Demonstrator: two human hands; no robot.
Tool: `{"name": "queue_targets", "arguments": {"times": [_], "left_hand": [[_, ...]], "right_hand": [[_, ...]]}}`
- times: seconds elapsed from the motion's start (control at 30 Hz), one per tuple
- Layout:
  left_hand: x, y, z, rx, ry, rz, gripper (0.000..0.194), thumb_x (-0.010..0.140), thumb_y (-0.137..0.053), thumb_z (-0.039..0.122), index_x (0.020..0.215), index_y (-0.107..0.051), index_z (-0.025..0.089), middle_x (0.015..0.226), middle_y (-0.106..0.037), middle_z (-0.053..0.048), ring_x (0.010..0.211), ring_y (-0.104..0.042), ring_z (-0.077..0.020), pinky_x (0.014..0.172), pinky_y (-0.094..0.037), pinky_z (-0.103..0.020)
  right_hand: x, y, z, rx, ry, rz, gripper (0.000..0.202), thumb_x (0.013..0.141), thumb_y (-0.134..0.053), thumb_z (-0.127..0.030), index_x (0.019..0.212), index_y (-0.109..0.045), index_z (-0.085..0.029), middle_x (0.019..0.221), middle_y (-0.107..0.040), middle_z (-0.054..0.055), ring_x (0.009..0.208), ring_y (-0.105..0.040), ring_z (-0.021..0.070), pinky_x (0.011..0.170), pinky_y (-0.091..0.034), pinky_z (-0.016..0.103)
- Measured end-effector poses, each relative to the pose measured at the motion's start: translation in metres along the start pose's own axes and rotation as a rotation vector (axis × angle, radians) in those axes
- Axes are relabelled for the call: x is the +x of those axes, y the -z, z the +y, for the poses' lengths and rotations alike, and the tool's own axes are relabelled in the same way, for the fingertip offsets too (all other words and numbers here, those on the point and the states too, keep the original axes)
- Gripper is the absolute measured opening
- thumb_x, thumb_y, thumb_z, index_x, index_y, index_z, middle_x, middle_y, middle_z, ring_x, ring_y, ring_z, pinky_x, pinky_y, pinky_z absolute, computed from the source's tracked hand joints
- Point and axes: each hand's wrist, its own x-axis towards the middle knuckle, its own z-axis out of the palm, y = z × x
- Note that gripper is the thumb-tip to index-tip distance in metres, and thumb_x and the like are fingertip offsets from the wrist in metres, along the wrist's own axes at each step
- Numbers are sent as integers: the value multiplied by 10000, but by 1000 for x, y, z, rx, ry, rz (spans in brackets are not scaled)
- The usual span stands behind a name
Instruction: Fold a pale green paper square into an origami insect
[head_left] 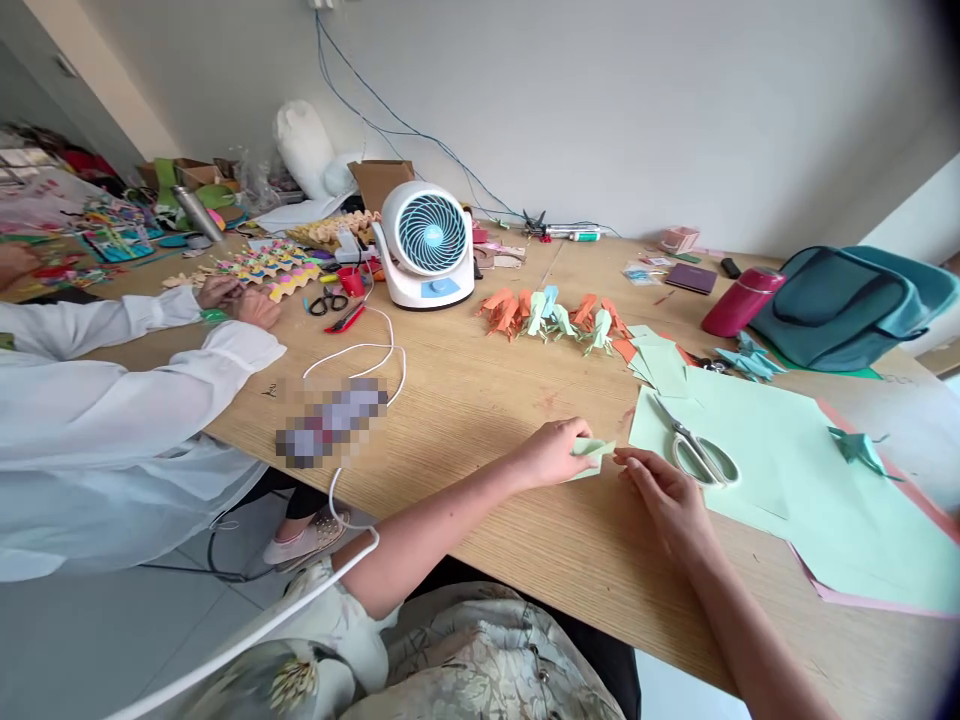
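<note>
A small piece of pale green folded paper (592, 460) is held just above the table's front part. My left hand (553, 453) is closed around its left side, thumb and fingers gripping it. My right hand (669, 500) has its thumb and fingertips pinched together at the pointed right tip of the paper. Scissors with white handles (701, 455) lie right of my right hand, on large pale green sheets (802, 490). Beyond my hands stands a row of folded orange and green paper figures (536, 312). Smaller green sheets (660, 362) lie beside that row.
A co-worker's hands (240, 300) work at the left near black scissors (328, 302). A white fan (427, 245) stands at the back, its cable crossing the table. A pink bottle (742, 302) and a teal bag (840, 305) are at the right. A folded green figure (859, 448) lies on the sheets.
</note>
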Motion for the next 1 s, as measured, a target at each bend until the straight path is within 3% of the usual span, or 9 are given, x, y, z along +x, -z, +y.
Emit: {"name": "queue_targets", "arguments": {"times": [0.1,0.17,0.23,0.4,0.53,0.73,0.9,1.0], "left_hand": [[23,-7,0,-238,9,156,246,822,-693,247,1026,-578,170,1049,-696,-58,968,-649,-196,835,-483,-269],[37,-13,-1,-365,-3,219,230,844,-658,225,1053,-571,182,1111,-687,-71,1037,-644,-205,903,-484,-294],[46,-20,-3,-391,5,263,242,864,-634,223,1092,-558,188,1161,-669,-81,1075,-636,-205,935,-482,-305],[47,-31,-11,-430,2,366,244,798,-692,187,1004,-563,195,992,-678,-25,915,-641,-173,838,-506,-274],[37,-36,-15,-419,-50,315,298,784,-702,195,1037,-545,190,963,-653,-29,873,-624,-170,823,-512,-290],[29,-32,-17,-449,-202,280,491,796,-599,84,1261,-476,185,1220,-578,-102,1141,-564,-216,981,-479,-344],[34,-32,-25,-465,-188,389,176,869,-540,153,1039,-572,186,1091,-594,-72,1015,-602,-182,874,-520,-305],[38,-33,-29,-547,-149,377,141,836,-614,184,972,-581,178,997,-624,-52,900,-623,-156,772,-524,-258]], "right_hand": [[14,0,0,250,-138,-64,437,896,-585,-559,1216,-667,-272,1099,-711,85,987,-650,241,744,-541,319],[27,-2,-3,352,-171,-125,441,893,-585,-571,1214,-671,-280,1143,-698,91,1030,-649,252,741,-549,316],[38,-7,-6,401,-174,-140,432,883,-601,-575,1155,-697,-254,1119,-701,99,998,-659,248,726,-552,309],[46,-29,-8,472,-161,-30,405,821,-692,-554,1047,-725,-220,977,-718,74,800,-641,194,683,-535,295],[42,-37,-6,524,-157,2,368,771,-747,-532,942,-724,-207,882,-719,56,756,-618,192,676,-511,298],[40,-33,-10,525,-155,57,325,789,-735,-517,880,-705,-206,807,-695,11,690,-579,154,638,-462,262],[40,-34,-11,539,-139,70,324,767,-760,-509,849,-693,-202,826,-696,25,733,-593,169,688,-487,284],[42,-34,-9,556,-135,87,322,744,-784,-491,876,-696,-211,851,-694,20,765,-608,171,739,-500,297]]}}
